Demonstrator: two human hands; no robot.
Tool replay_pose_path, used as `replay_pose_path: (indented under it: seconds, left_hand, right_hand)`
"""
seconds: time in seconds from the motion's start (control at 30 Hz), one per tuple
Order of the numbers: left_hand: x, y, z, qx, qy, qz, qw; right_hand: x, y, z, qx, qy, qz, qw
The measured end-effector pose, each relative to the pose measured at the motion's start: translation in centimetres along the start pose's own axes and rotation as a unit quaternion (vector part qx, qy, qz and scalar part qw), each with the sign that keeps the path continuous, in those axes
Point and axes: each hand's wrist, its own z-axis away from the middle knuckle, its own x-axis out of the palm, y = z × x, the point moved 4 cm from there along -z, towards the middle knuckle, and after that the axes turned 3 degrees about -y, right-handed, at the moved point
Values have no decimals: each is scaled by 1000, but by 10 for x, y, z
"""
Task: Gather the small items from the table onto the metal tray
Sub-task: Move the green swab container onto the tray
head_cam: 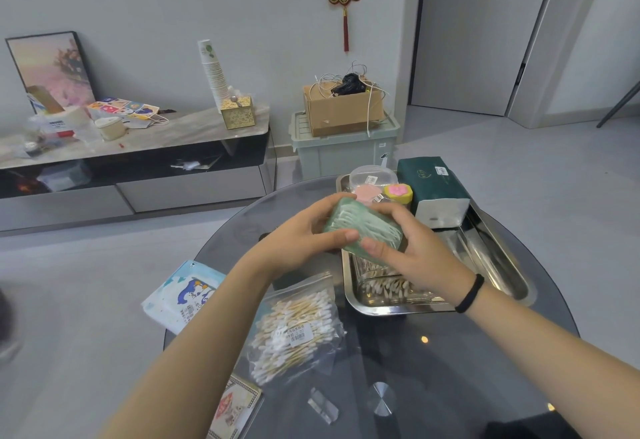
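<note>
Nearest my view, at the bottom edge of the round glass table [433,362], lay one printed card packet [235,407] with a patterned border, and just beyond it one clear zip bag of cotton swabs [294,327] with a price sticker, flat on the glass. Left of that I counted one white-and-blue packet [183,291] overhanging the table's edge. Both forearms reached in; I noted one black band [470,293] on the right wrist. The left hand [298,234] and right hand [412,248] together gripped one green translucent packet [363,227], fingers curled round its ends, thumbs on its upper face. It was rectangular, tilted, with pale ribbed contents showing through the film; I could not tell what these were. It was held in the air above the near-left part of the metal tray [491,262], not touching it. In the tray I counted four things: one clear holder of cotton swabs [384,286] at the near end, partly hidden by the right hand; one round clear tub [369,175] at the far end; one yellow jar with a pink flower lid [398,192] beside it; and one dark green tissue pack [434,189] propped on the tray's far right rim.
</note>
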Motion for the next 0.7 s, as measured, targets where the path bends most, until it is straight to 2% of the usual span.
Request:
replay_pose_path:
  seconds: [0.1,0.3,0.43,0.7]
  left_hand:
    - [7,-1,1,-4,-24,14,1000]
    - [20,-8,-4,-7,-28,49,998]
    - [21,-10,-8,-14,11,50,999]
    - [31,-9,-9,-26,30,79,996]
  right_hand:
    - [2,-1,3,0,-9,-12,1000]
    - [-4,3,5,33,-2,-80,996]
    - [-8,10,6,76,6,-101,992]
    - [-13,7,11,63,10,-139,988]
